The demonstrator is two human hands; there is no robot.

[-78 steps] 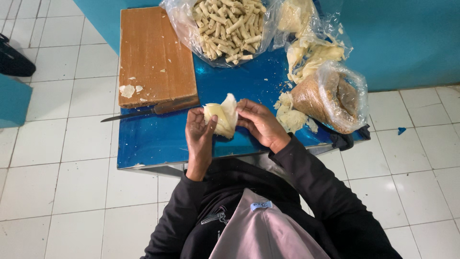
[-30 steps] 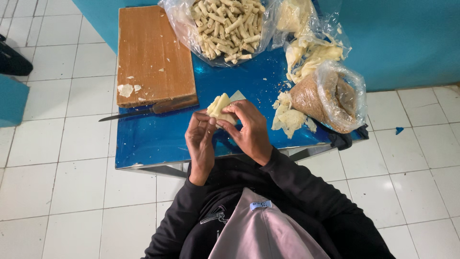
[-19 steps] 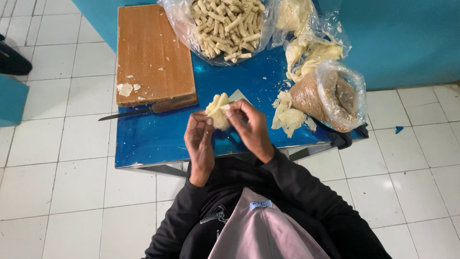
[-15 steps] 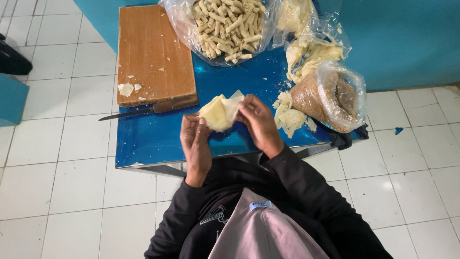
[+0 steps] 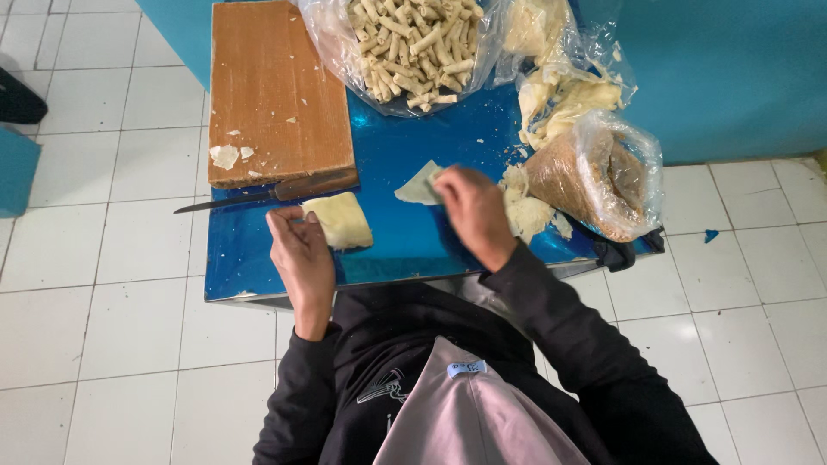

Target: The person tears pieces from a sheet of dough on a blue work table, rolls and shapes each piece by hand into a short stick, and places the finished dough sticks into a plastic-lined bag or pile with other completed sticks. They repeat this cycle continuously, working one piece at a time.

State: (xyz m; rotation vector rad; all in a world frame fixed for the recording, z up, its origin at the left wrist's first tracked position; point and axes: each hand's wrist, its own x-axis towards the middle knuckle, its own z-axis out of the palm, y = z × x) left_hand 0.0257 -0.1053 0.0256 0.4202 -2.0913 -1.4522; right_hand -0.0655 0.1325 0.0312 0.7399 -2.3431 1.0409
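Observation:
My left hand (image 5: 301, 250) lies on the blue table (image 5: 405, 250) with its fingertips on a pale yellow square wrapper sheet (image 5: 343, 220) spread flat there. My right hand (image 5: 469, 211) is further right and pinches a second thin pale sheet (image 5: 417, 185) at its edge, lifted slightly off the table. A heap of crumpled pale wrappers (image 5: 530, 211) sits just right of that hand.
A wooden cutting board (image 5: 274, 90) with dough scraps lies at the table's back left, a knife (image 5: 258, 195) along its near edge. A clear bag of rolled sticks (image 5: 413, 43) and a bag of brown filling (image 5: 594, 176) stand behind and right. White floor tiles surround the table.
Both hands held the wrappers together above the table before. Now they have parted: the left has laid one sheet flat on the table, the right has drawn another sheet off to the right.

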